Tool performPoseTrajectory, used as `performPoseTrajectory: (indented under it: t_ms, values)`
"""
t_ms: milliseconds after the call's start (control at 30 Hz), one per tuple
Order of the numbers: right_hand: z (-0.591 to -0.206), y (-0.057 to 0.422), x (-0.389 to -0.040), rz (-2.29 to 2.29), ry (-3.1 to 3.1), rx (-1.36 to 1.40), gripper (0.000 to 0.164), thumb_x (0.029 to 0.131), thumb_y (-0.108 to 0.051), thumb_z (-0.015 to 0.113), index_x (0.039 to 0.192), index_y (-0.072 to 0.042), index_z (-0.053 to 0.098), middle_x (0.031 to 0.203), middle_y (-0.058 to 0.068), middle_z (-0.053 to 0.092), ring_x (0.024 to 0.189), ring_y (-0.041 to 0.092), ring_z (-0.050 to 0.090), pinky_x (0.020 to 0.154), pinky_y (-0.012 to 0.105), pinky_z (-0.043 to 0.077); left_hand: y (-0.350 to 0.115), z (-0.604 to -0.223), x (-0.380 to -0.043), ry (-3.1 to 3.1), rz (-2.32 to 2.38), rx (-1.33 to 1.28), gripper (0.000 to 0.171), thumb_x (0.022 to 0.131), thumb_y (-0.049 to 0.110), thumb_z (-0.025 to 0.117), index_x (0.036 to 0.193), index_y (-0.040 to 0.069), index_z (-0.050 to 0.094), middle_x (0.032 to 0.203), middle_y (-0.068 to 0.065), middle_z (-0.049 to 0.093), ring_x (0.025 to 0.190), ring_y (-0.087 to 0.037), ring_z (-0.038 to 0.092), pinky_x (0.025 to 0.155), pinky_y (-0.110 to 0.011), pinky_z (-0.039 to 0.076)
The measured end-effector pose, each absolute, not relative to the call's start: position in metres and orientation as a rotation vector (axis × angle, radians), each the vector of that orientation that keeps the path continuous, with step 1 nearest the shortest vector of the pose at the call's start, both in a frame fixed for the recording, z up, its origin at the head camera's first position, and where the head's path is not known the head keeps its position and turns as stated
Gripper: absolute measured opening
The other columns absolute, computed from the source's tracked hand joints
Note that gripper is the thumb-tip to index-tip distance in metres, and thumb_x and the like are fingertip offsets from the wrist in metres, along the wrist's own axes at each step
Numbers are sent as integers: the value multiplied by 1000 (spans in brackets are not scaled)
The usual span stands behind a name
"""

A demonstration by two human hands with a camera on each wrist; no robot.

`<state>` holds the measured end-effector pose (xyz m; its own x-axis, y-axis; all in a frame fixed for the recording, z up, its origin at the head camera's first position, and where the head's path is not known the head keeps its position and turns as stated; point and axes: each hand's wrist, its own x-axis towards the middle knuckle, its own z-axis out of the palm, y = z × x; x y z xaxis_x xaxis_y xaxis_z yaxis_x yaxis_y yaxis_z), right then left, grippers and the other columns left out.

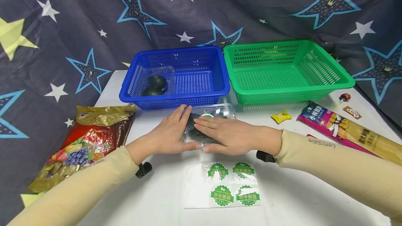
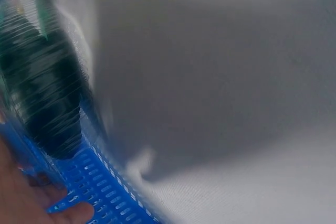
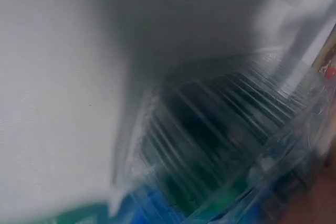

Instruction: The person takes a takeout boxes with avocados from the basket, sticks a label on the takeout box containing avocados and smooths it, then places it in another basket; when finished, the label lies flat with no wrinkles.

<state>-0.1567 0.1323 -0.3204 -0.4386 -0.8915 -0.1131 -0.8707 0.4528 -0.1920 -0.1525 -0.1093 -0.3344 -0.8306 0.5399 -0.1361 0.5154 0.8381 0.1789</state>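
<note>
A clear plastic box (image 1: 230, 110) with dark green, rounded produce inside, like avocados, sits in front of the blue basket. On its lid shows a round green sticker (image 1: 207, 115). My left hand (image 1: 169, 133) lies at the box's left side, fingers stretched toward the back and thumb along the front edge. Across the lid, the right hand (image 1: 230, 135) rests with straight fingers, covering much of the box. The ribbed box wall (image 3: 220, 124) fills the lower part of the right wrist view. Below the hands lies a sheet of green stickers (image 1: 222, 195).
Behind stand a blue basket (image 1: 176, 98), holding another clear box (image 1: 169, 74) of dark produce, and a green basket (image 1: 292, 97). A large candy bag (image 1: 91, 138) lies left. To the right are a noodle pack (image 1: 342, 128), a yellow candy (image 1: 281, 117), a lollipop (image 1: 344, 97) and a wrapped bar (image 1: 352, 112).
</note>
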Motion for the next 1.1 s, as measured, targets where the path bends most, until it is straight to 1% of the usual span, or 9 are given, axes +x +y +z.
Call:
performPoseTrajectory:
  t_ms: [100, 200, 367, 533, 700, 867, 1100]
  values:
    - [-320, 133, -156, -140, 2508, -1537, 75, 98, -59, 24, 152, -8, 17, 159, 4, 12, 145, 19, 9, 116, 37, 16, -109, -335, -153, 2841, 191, 821, 120, 75, 85, 40, 153, 5, -2, 157, -24, 2, 144, -37, 9, 111, -55, 23]
    - [-319, 143, -154, -152, 2511, -1528, 73, 99, -58, 26, 153, -9, 18, 159, 4, 12, 145, 18, 10, 116, 38, 17, -109, -335, -154, 2852, 195, 818, 119, 75, 84, 42, 153, 5, -1, 157, -24, 3, 144, -37, 10, 110, -55, 24]
    - [-317, 164, -150, -192, 2534, -1521, 71, 99, -54, 32, 152, -8, 22, 158, 4, 16, 145, 20, 13, 115, 40, 19, -109, -334, -154, 2862, 198, 817, 120, 74, 84, 43, 153, 6, -1, 157, -23, 5, 143, -37, 11, 111, -55, 23]
    - [-318, 174, -150, -198, 2557, -1538, 70, 100, -52, 35, 151, -6, 24, 157, 7, 19, 144, 21, 16, 114, 41, 22, -109, -334, -154, 2863, 207, 815, 120, 74, 84, 44, 153, 6, 0, 157, -23, 4, 143, -37, 11, 111, -55, 23]
    - [-318, 166, -156, -174, 2565, -1510, 74, 98, -57, 32, 152, -7, 22, 158, 8, 16, 144, 22, 14, 115, 40, 21, -110, -335, -154, 2850, 204, 812, 120, 74, 84, 43, 153, 6, -2, 157, -22, 3, 144, -36, 9, 111, -54, 22]
    - [-319, 146, -160, -129, 2525, -1502, 79, 96, -63, 27, 152, -8, 17, 159, 6, 11, 145, 21, 10, 116, 39, 17, -109, -335, -154, 2841, 207, 815, 119, 75, 84, 43, 153, 5, -1, 157, -22, 2, 144, -35, 9, 111, -54, 22]
    - [-319, 127, -157, -122, 2463, -1548, 83, 95, -65, 26, 153, -7, 15, 159, 5, 7, 145, 19, 6, 116, 37, 13, -110, -335, -154, 2841, 211, 819, 119, 75, 82, 45, 153, 4, -1, 157, -22, 2, 144, -36, 8, 111, -54, 22]
